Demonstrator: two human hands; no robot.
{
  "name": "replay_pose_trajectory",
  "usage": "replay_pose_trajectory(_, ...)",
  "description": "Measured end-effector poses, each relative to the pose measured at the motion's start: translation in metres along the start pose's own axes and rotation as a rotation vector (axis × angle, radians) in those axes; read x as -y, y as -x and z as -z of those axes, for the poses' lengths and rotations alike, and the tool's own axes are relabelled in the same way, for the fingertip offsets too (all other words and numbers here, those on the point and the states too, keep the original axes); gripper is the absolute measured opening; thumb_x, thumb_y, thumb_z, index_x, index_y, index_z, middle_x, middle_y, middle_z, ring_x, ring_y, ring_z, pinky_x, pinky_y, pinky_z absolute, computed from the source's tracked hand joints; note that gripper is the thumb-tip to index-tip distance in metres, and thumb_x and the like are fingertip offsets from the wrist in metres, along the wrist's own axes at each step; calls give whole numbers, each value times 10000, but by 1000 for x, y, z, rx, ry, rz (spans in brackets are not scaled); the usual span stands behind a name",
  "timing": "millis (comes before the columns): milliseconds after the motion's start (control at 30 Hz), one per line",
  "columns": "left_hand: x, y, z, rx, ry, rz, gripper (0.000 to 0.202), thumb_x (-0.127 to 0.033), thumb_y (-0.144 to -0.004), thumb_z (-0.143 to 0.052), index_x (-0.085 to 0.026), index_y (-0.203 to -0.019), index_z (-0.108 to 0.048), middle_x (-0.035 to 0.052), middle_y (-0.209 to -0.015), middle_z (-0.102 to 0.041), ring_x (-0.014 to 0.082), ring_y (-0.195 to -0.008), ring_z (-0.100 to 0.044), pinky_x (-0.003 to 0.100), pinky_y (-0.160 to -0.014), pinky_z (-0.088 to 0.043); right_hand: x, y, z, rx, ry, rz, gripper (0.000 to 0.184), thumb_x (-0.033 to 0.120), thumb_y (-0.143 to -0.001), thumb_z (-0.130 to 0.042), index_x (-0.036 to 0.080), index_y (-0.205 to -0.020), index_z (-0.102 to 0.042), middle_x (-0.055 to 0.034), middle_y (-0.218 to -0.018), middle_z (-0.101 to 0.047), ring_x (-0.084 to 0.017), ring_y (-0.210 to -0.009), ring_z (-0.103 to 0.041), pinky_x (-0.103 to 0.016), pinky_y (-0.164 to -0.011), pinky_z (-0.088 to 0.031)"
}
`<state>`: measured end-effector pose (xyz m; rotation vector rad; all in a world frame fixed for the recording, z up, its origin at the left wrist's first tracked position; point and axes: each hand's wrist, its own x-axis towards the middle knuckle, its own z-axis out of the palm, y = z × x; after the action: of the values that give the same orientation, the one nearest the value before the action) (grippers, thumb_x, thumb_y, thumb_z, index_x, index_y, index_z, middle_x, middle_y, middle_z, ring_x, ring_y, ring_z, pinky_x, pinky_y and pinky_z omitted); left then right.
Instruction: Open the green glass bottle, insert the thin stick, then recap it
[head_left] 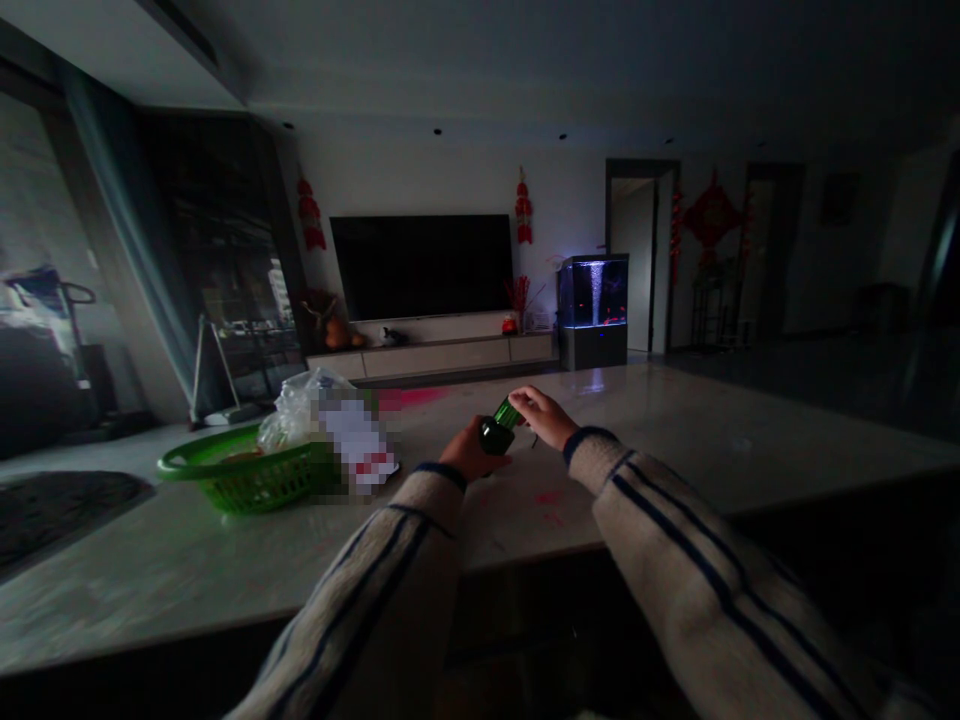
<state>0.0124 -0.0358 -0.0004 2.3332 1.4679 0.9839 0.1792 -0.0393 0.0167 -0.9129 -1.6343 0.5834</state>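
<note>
One green basket (262, 492) sits at left on the pale table (690, 450), a clear plastic bag (289, 415) at its far side and a partly pixelated white item (356, 440) by its right edge. Near the centre, the left hand (466, 452) grasps a shiny dark-green object (495, 438), tilted above the table. Just right, the right hand (546, 415) has fingers drawn together at the object's ribbed upper end; whether they grip, I cannot tell.

Long beige sleeves (671, 600) worn, fabric soft-looking. Cuffs (589, 438) banded in navy. Dark stripes (724, 598) set lengthwise, side by side; thin dark line (418, 514) set crosswise near left cuff.
</note>
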Motion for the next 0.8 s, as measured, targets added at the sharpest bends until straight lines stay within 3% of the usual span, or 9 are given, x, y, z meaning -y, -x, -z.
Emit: replay_pose_trajectory(800, -1, -1, 0, 11, -1, 8, 643, -328, -495, -738, -172, -1045, -445, 49, -891, -614, 190, -808, -582, 289, -699, -453, 4, 2, 0, 19, -19, -39, 303, 464, -752, -466, 192, -874, -520, 14, -746, -538, -81, -583, -517, -216, -547, -428)
